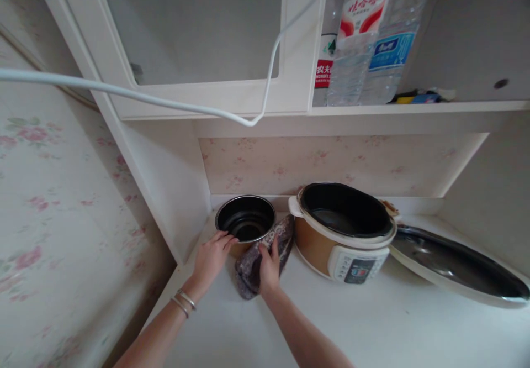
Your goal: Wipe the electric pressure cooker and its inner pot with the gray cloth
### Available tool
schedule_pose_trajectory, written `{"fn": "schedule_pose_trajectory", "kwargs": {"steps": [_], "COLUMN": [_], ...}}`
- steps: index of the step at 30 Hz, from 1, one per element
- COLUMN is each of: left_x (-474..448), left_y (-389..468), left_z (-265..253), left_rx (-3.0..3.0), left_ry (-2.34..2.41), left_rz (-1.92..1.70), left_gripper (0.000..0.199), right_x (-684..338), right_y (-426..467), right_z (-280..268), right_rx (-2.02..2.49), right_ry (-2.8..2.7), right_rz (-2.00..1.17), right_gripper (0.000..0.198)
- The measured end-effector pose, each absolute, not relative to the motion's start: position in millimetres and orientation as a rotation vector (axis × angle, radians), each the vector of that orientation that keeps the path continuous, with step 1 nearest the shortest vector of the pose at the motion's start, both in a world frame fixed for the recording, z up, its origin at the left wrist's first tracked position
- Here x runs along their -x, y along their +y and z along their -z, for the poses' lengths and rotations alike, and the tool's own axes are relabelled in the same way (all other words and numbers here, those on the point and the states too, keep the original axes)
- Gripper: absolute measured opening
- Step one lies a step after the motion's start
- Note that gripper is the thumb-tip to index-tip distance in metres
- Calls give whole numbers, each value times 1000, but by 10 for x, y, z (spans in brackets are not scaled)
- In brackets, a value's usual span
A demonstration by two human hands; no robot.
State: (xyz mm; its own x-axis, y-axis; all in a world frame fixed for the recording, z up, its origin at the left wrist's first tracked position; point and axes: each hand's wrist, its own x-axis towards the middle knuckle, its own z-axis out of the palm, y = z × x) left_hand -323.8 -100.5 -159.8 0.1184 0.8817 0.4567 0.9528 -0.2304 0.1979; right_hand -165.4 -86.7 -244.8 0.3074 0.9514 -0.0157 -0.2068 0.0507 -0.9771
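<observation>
Your forearms are running off the bottom edge. Your left hand (213,255) is resting its fingers on the rim of a black pot (245,216), at the rim's seven o'clock; the thumb is hiding from view, so whether that hand is gripping, I cannot tell. Your right hand (269,268) is clamping on a cloth (249,271), some fingers disappearing into its folds, and the cloth is covering the pot's near-right side. A brown object (391,209), mostly hidden, is peeking out behind a gold-and-white cooker (317,246) at four o'clock. At one o'clock, clear bottles (360,20) are losing their tops to the upper edge, and small items (418,96) beside them are blurring together. A white cable (165,101) is crossing from nine o'clock toward one.

The pot is sitting at six o'clock, just below centre, on the white desk (356,318), showing a round, glossy, dark interior and a bright rim. The cloth is bunching between pot and cooker, greyish purple with pale patterning.
</observation>
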Motion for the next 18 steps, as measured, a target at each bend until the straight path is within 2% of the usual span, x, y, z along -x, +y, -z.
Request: {"fn": "schedule_pose_trajectory", "kwargs": {"steps": [3,8,13,18], "left_x": [3179,2819,2448,2212], "left_y": [-1050,-1373,-1570,-1563], "left_z": [1662,1901,1856,1632], "left_rx": [2206,2093,2291,2589], "left_ry": [-1899,-1929,-2395,-2717], "left_rz": [856,1457,1889,2250], "left_gripper": [35,42,47,47], "right_x": [1620,1419,1240,1101], "right_y": [-952,-1121,-1455,-1720], "right_z": [2433,2402,2300,2062], "right_rx": [1229,1213,1104,1016], "right_ry": [-860,-837,-877,-1176], "right_rz": [-1043,-1125,-1278,-1355], "right_gripper": [74,73,69,54]}}
